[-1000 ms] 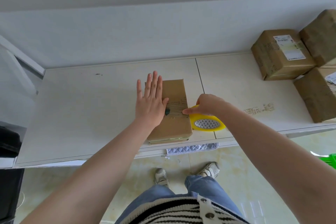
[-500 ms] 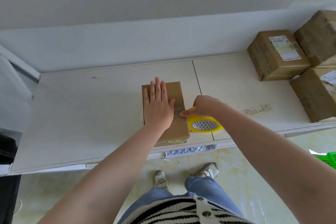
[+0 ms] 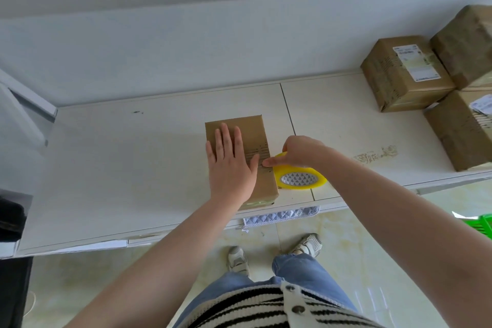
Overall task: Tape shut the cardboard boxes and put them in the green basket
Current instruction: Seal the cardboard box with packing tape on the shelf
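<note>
Cardboard box (image 3: 250, 138) under flat left hand (image 3: 230, 165); right hand (image 3: 298, 152) grips tape roll (image 3: 300, 178). Tape could wrinkle if the box slides.

The cardboard box (image 3: 241, 146) is matt brown, its near end glossy with clear tape. The tape roll (image 3: 300, 178) is shiny yellow plastic. The counter (image 3: 127, 168) is smooth, matt white; the floor (image 3: 346, 242) is glossy tile.

Yellow tape roll (image 3: 299, 178), brown box (image 3: 249, 136), green basket (image 3: 480, 225).
</note>
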{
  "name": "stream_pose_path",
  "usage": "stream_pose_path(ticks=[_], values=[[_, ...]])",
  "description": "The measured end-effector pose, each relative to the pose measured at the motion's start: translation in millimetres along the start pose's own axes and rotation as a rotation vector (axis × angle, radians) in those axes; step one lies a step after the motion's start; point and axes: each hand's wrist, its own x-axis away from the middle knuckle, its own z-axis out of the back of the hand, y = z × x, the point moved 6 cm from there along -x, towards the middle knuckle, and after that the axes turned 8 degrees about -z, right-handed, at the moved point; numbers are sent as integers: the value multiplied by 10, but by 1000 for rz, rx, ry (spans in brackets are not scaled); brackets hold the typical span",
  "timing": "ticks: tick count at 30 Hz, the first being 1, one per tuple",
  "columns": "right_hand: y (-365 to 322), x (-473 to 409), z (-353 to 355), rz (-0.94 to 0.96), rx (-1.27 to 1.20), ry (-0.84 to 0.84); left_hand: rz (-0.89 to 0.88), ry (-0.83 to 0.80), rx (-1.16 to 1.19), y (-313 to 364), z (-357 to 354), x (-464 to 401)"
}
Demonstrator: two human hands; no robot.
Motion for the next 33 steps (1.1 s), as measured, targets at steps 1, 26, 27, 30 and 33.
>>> stream_pose_path(ticks=[1, 26, 27, 30, 33], values=[[4, 19, 3, 24, -13, -1, -4, -11, 10, -32, -3, 10], [-1312, 720, 694, 234, 112, 289, 322, -184, 885, -983, 99, 176], [-1353, 729, 686, 244, 131, 294, 340, -200, 915, -976, 107, 183], [-1428, 745, 695, 247, 115, 231, 337, -221, 1039, -977, 135, 212], [-1424, 734, 760, 281, 12, 44, 339, -210, 1099, -1011, 143, 244]])
